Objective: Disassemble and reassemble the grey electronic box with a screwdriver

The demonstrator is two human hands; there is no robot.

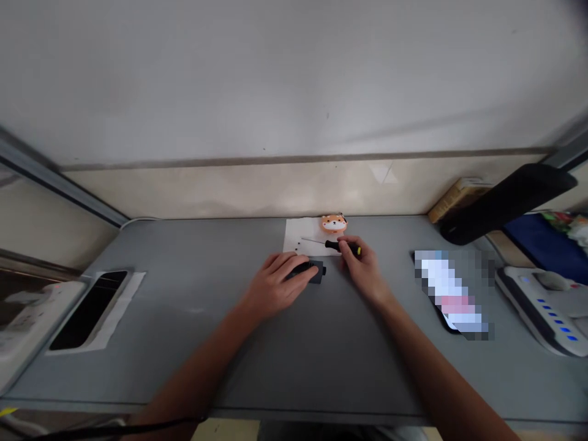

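Note:
My left hand (275, 285) has its fingers closed over a small dark, box-shaped device (316, 272) on the grey desk; part of it is hidden under the fingers. Between thumb and fingers, my right hand (361, 266) grips a screwdriver (333, 246) with a black and yellow handle. Its thin shaft points left above a white sheet of paper (294, 230). A few tiny dark pieces (297, 246), too small to name surely, lie on that paper. Behind the screwdriver, an orange and white animal-faced case (334, 224) rests on the paper's right part.
On the right lie a lit phone (452, 294), a power strip (546, 306) with blue lights, a black cylindrical object (505, 205) and a book (459, 197). At left, a dark phone (89, 311) lies on white paper beside a white power strip (43, 318). A wall (239, 190) closes the back.

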